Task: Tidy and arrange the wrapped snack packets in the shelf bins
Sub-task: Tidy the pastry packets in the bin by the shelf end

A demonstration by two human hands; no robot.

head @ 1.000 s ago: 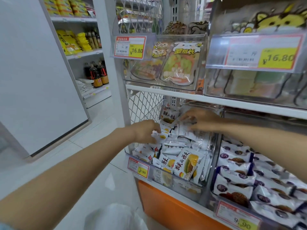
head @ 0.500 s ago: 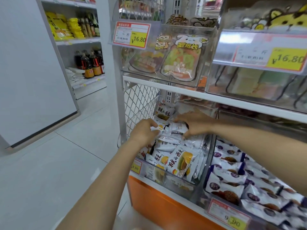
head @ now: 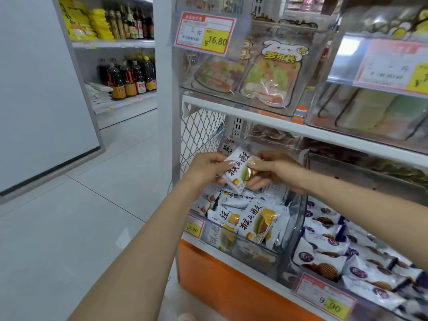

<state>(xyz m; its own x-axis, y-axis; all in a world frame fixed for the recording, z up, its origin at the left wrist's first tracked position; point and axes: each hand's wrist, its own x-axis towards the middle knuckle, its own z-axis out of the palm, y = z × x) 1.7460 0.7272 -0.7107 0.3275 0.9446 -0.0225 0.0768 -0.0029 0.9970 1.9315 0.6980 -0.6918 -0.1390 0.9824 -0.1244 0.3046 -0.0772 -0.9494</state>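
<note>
Above the clear bin (head: 298, 218) of white snack packets, the left hand (head: 206, 171) pinches one packet (head: 238, 170) (tilted, print facing up) by its left edge; the right hand (head: 275, 170) grips its right side.

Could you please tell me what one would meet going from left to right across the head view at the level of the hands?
In order: white panel → tiled floor → left hand → snack packet, gripped by both hands → right hand → grey metal panel.
</note>
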